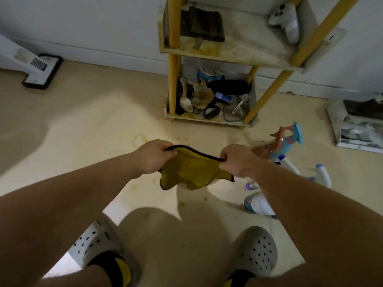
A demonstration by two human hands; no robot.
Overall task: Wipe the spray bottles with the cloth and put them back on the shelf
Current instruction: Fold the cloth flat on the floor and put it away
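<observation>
Both hands are on the yellow cloth [186, 172], held up mid-frame over the floor [93, 125]. The left hand [154, 157] grips one top corner with its fingers curled round the dark edge, and the right hand [236, 160] pinches the other corner the same way, so the cloth hangs loose between them.

The spray bottles are mostly on the floor at the right of the frame, just past the right wrist. There's a blue one with an orange trigger [290, 141], a white one [323, 175] further right, and another white bottle [259, 205] lying lower down, partly hidden by the forearm. One more white spray bottle [288, 19] sits on the upper board of the shelf [173, 59] at top right. The shelf has yellow posts and grubby boards, and its bottom level is crammed with odds and ends I can't really make out.

Upper left there's a white floor-cleaner head [41, 71] by the wall. Grey clogs [257, 251] at the bottom edge.
</observation>
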